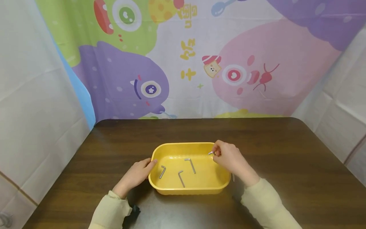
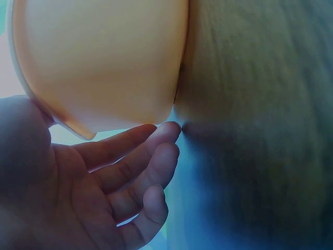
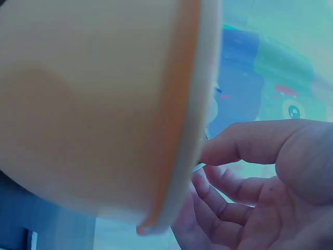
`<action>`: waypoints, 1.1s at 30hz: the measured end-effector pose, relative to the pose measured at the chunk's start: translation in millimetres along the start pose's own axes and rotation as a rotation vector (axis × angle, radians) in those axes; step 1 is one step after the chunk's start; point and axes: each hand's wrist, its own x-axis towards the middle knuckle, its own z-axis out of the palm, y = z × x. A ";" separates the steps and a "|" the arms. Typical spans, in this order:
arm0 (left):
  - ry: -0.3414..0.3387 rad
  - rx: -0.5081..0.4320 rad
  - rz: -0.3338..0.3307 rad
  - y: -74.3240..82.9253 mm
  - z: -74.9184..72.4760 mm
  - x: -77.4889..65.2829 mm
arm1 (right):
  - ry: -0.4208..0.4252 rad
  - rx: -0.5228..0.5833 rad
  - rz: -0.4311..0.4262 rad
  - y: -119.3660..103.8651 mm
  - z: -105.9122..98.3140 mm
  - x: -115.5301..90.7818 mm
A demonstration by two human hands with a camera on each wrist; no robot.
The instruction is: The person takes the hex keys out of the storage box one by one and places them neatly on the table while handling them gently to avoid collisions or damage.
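Note:
A yellow plastic tray (image 1: pixel 197 191) sits on the table, with three bent metal hex keys lying inside: one hex key (image 1: pixel 162 172) at the left, another hex key (image 1: pixel 181 179) near the front and a third hex key (image 1: pixel 192 166) in the middle. My left hand (image 1: pixel 137 175) grips the tray's left end, thumb over the rim; in the left wrist view its fingers (image 2: pixel 161 151) are against the outer wall. Over the tray's right back corner, my right hand (image 1: pixel 231 158) pinches another hex key (image 1: pixel 211 153) between thumb and fingertips. Its far end is hidden by the fingers.
Part of a slim metal piece (image 1: pixel 233 177) shows on the dark wooden table (image 1: pixel 114 149) just right of the tray. Behind the table hangs a cartoon-printed curtain (image 1: pixel 183 95). A small black object (image 1: pixel 135 212) lies beside the left sleeve.

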 end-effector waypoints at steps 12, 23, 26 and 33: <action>0.004 0.011 0.014 -2.5 1.7 2.8 | 0.026 0.002 0.010 11.4 -8.9 -2.7; -0.005 0.010 0.001 -4.0 2.2 0.1 | 0.027 0.014 0.054 31.6 -17.1 -6.2; -0.005 0.008 -0.004 -3.9 2.0 -0.2 | 0.030 -0.001 0.063 36.6 -20.2 -5.9; -0.004 0.003 -0.006 -2.3 -0.3 0.7 | 0.046 -0.044 0.132 45.8 -25.4 -1.9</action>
